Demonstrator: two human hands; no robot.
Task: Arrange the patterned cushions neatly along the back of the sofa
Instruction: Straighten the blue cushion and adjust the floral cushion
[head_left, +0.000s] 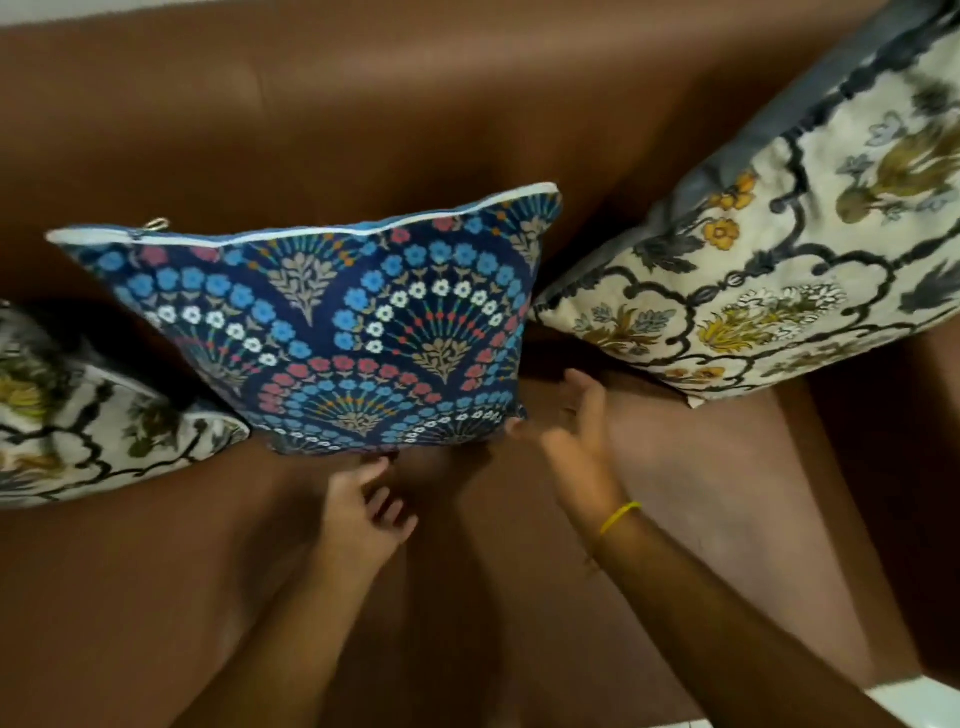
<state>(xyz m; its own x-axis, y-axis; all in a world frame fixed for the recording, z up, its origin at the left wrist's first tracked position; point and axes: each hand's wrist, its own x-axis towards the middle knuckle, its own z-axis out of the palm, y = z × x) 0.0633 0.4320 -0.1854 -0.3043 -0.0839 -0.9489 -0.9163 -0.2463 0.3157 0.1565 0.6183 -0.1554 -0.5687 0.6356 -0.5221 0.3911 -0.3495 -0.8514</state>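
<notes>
A brown sofa (363, 130) fills the view. Three cushions stand along its back.

The blue cushion (332, 327) is in the middle. It has little blue, white and pink flowers in fan shapes, and a white line along its top edge. It stands up and leans on the sofa back. Its bottom edge sits on the seat.

A cream cushion (779, 249) is on the right. It has dark curly lines and yellow flowers. It is tilted, with a grey side on top. Its low corner is just beside the blue cushion.

One more cream cushion (78, 431) is on the left. Only part of it shows. The blue one hides a bit of its corner.

The left hand (363, 509) is just under the blue cushion's bottom edge. Its fingers are loose and spread, and it holds nothing. One fingertip is at the edge.

The right hand (571, 441) is open too, palm turned to the cushion's low right corner. Its thumb is right at that corner. A yellow band (619, 516) is on its wrist.
</notes>
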